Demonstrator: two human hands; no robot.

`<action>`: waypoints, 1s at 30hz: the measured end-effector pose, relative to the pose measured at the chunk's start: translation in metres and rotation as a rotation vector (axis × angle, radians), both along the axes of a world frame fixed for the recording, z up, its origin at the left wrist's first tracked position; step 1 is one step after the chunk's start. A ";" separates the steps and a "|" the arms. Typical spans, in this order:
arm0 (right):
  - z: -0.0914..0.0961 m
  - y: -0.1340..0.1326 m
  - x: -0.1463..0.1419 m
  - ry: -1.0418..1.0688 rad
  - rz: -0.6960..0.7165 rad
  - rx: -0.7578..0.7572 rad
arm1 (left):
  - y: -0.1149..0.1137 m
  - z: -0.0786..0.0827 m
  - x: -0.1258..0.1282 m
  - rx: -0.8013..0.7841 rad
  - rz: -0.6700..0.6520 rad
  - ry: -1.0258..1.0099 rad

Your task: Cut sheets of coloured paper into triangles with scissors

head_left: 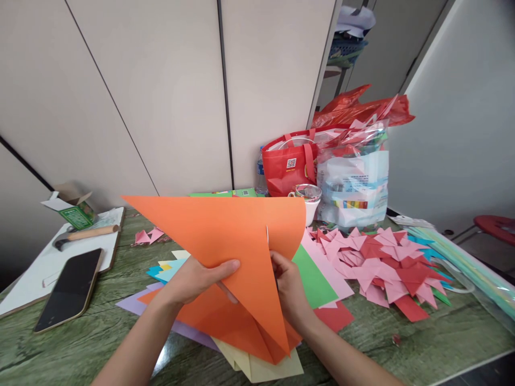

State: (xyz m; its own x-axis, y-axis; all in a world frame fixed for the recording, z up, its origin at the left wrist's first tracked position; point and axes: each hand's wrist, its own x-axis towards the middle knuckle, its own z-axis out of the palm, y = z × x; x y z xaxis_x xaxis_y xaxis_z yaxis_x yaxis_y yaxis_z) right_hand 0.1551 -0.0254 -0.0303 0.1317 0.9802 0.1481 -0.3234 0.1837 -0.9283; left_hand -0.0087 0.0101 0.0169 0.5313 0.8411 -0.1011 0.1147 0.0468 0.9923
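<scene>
I hold a large orange sheet of paper [225, 236], folded over into a triangle, lifted above a spread stack of coloured sheets [317, 281]. My left hand [201, 279] pinches the sheet's left side, thumb on top. My right hand [287, 287] grips the folded edge near the middle, fingers closed behind the paper. The point of the fold hangs down towards the yellow sheets [265, 367] at the table's front.
A pile of folded pink and red paper pieces [382, 265] lies at the right. A phone [70, 289] and a hammer [86, 234] rest on a white board at the left. Red bag [287, 166], plastic bags and a small cup [309, 201] stand at the back.
</scene>
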 end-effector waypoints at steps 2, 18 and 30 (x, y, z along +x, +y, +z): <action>0.000 0.000 0.001 0.007 0.013 -0.001 | 0.000 0.002 -0.002 0.050 0.026 0.041; -0.003 0.002 0.001 -0.005 0.030 -0.016 | 0.001 0.013 -0.009 0.081 0.172 -0.003; -0.001 0.002 0.002 -0.064 -0.026 0.044 | 0.001 0.015 -0.008 0.002 0.141 0.064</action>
